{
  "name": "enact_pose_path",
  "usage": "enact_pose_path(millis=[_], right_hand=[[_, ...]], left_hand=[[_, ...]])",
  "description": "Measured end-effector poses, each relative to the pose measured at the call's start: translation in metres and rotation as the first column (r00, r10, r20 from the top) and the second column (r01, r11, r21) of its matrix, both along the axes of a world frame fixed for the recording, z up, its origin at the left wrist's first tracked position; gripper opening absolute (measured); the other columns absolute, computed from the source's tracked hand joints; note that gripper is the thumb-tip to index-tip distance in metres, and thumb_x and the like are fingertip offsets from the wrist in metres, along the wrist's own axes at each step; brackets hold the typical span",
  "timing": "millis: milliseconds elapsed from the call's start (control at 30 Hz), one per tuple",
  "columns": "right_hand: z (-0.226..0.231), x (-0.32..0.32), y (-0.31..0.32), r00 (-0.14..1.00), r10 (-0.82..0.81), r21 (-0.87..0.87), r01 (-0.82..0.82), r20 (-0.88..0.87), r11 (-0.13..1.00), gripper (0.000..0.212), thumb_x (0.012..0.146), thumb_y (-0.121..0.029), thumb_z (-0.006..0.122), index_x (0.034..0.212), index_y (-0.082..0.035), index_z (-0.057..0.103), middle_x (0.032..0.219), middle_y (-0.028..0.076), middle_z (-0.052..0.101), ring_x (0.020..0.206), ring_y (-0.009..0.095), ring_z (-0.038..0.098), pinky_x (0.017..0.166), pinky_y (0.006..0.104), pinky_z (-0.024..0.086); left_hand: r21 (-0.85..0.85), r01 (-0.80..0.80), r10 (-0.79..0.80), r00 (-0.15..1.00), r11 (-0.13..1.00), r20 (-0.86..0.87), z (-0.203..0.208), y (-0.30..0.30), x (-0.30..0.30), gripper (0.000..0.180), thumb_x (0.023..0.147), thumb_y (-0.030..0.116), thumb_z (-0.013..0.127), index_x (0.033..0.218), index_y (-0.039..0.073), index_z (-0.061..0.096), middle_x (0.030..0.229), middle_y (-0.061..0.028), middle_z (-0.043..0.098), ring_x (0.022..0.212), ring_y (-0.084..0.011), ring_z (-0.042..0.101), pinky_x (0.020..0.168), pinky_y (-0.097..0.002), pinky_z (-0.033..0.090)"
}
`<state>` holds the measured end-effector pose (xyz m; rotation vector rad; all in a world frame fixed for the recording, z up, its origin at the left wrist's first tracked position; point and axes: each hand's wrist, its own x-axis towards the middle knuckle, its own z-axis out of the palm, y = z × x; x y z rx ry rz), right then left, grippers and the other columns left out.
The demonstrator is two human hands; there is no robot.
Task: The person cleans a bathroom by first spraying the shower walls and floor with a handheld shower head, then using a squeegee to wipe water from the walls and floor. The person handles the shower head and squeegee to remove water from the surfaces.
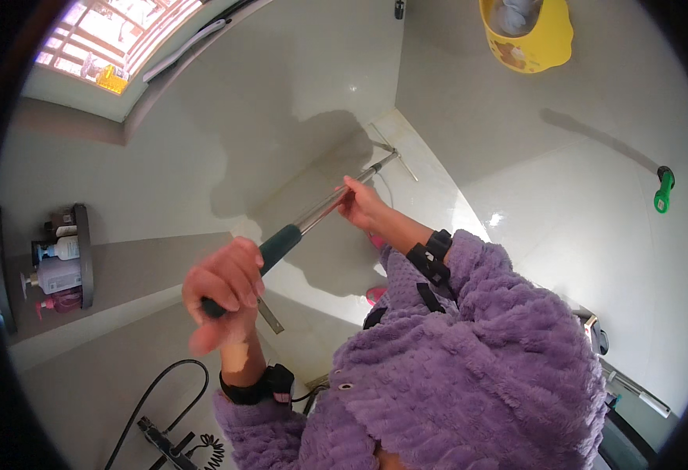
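Observation:
A long-handled squeegee (313,215), with a dark green grip, a metal shaft and a thin crossbar at its far end, slants away from me to the upper right. My left hand (229,286) is wrapped around the green grip near its end. Farther along, my right hand (360,202) closes on the metal shaft. The crossbar (396,151) is at the pale floor by the far corner; whether it touches is hard to tell. Pink footwear (375,295) shows partly below my right forearm.
Pump bottles (60,274) stand on a dark-railed wall shelf at left. Below are a black hose (142,399) and a dark fitting. A yellow bucket (548,47) is at upper right, a green-handled item (663,192) on the right wall. A barred window (113,35) is at upper left.

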<state>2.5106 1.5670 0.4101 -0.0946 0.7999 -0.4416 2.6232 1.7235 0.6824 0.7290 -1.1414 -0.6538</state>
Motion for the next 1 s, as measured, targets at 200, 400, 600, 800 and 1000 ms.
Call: enact_pose_path(millis=[200, 400, 600, 800, 1000], right_hand=[[-0.020, -0.014, -0.017, 0.994, -0.098, -0.017, 0.097, -0.050, 0.995, 0.022, 0.093, -0.031, 0.050, 0.083, -0.012, 0.053, 0.078, 0.003, 0.060, 0.069, 0.016, 0.057, 0.056, 0.0290, 0.048], [-0.045, -0.012, -0.059, 0.975, -0.143, -0.047, 0.137, -0.169, 0.989, 0.023, 0.094, -0.030, 0.049, 0.080, -0.012, 0.050, 0.079, 0.004, 0.060, 0.070, 0.017, 0.057, 0.057, 0.0316, 0.048], [-0.055, -0.008, -0.089, 0.972, -0.149, -0.042, 0.143, -0.184, 0.989, 0.024, 0.094, -0.030, 0.047, 0.078, -0.012, 0.048, 0.073, 0.005, 0.058, 0.063, 0.018, 0.055, 0.055, 0.0312, 0.048], [-0.067, -0.003, -0.090, 0.936, 0.172, -0.010, -0.184, -0.306, 0.983, 0.034, 0.097, -0.036, 0.036, 0.081, -0.009, 0.050, 0.070, 0.004, 0.056, 0.059, 0.017, 0.053, 0.047, 0.0300, 0.046], [-0.079, 0.018, 0.000, 0.858, 0.342, -0.100, -0.407, -0.384, 0.908, 0.033, 0.092, -0.028, 0.033, 0.080, -0.004, 0.052, 0.064, 0.011, 0.057, 0.053, 0.020, 0.053, 0.044, 0.0309, 0.044]], left_hand=[[0.037, 0.009, -0.011, 0.999, 0.999, 0.054, -0.021, -0.002, -0.007, 0.059, 0.089, 0.062, 0.035, 0.055, 0.013, 0.035, 0.049, 0.0016, 0.040, 0.047, -0.0143, 0.040, 0.062, -0.0333, 0.036], [0.106, 0.007, -0.015, 0.997, 0.994, 0.082, -0.047, -0.034, -0.007, 0.058, 0.096, 0.050, 0.027, 0.052, 0.013, 0.031, 0.046, 0.0005, 0.037, 0.046, -0.0150, 0.038, 0.062, -0.0345, 0.036], [0.140, -0.028, 0.027, 1.000, 0.990, 0.008, -0.060, -0.063, -0.003, 0.055, 0.097, 0.039, 0.029, 0.051, 0.010, 0.034, 0.048, -0.0025, 0.040, 0.048, -0.0175, 0.040, 0.064, -0.0363, 0.038], [0.219, -0.135, 0.159, 0.982, 0.966, -0.098, -0.081, -0.053, -0.014, 0.051, 0.097, 0.029, 0.022, 0.051, 0.009, 0.035, 0.047, -0.0045, 0.039, 0.049, -0.0188, 0.039, 0.065, -0.0368, 0.038], [0.197, -0.232, 0.263, 0.954, 0.952, -0.144, -0.086, 0.054, -0.024, 0.053, 0.097, 0.028, 0.018, 0.051, 0.012, 0.036, 0.047, -0.0022, 0.039, 0.049, -0.0181, 0.038, 0.065, -0.0361, 0.038]])
